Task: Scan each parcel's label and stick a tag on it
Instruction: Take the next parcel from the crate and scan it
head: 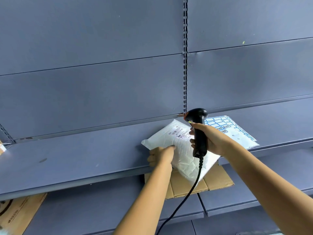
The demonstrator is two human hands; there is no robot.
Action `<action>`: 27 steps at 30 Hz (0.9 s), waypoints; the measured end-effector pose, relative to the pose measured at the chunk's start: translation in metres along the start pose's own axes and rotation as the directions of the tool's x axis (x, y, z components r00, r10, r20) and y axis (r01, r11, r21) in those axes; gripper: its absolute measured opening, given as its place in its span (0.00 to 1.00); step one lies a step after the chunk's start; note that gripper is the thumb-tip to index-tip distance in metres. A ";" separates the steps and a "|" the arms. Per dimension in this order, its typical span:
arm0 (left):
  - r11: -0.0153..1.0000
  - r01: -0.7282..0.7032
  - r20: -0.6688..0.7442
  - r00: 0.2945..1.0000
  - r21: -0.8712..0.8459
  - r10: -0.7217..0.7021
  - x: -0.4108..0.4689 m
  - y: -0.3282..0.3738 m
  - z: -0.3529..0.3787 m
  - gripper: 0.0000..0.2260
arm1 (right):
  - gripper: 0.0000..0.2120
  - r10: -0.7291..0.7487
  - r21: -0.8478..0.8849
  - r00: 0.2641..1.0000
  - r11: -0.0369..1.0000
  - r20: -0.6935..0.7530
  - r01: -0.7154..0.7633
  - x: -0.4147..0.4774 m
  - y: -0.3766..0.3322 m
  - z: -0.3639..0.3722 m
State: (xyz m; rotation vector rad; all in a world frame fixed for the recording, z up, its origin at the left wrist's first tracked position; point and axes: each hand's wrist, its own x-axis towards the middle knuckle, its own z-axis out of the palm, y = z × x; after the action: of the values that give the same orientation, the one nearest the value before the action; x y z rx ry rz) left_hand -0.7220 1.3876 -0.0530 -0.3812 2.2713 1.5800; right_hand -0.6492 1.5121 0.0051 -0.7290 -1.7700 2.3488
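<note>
A white plastic parcel point(179, 150) lies on the blue-grey shelf point(76, 155), hanging over its front edge. Its printed label point(179, 132) faces up near the far end. My left hand point(161, 156) grips the parcel's near left edge, thumb on top. My right hand point(210, 139) holds a black corded barcode scanner point(199, 131) by its handle, its head pointing left and down at the label. A sheet of blue-and-white tag stickers point(232, 128) lies on the shelf to the right of the scanner.
A flattened cardboard piece point(215, 180) sits on the lower shelf under the parcel. More printed cardboard point(18, 214) shows at the bottom left. The scanner cable point(186, 200) hangs down between my arms. A slotted upright point(185, 56) divides the back panels.
</note>
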 end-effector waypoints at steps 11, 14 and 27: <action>0.846 -0.306 0.028 0.935 -0.437 0.353 0.040 0.030 -0.026 0.15 | 0.08 -0.182 -0.115 0.983 0.977 0.007 0.182 -0.022 -0.006 0.009; 0.848 -0.374 0.069 0.901 -0.376 0.428 0.047 0.042 -0.045 0.18 | 0.10 -0.260 -0.139 0.965 0.955 0.033 0.262 -0.032 -0.010 0.018; 0.891 -0.384 0.084 0.906 -0.242 0.414 0.058 0.035 -0.052 0.16 | 0.07 -0.325 -0.231 0.943 0.915 0.065 0.332 -0.046 -0.012 0.033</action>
State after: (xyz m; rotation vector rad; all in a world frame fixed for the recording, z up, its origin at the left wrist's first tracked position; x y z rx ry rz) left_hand -0.7953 1.3499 -0.0314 0.1555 2.1722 2.0003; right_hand -0.6260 1.4702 0.0373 -0.3853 -2.0264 1.9580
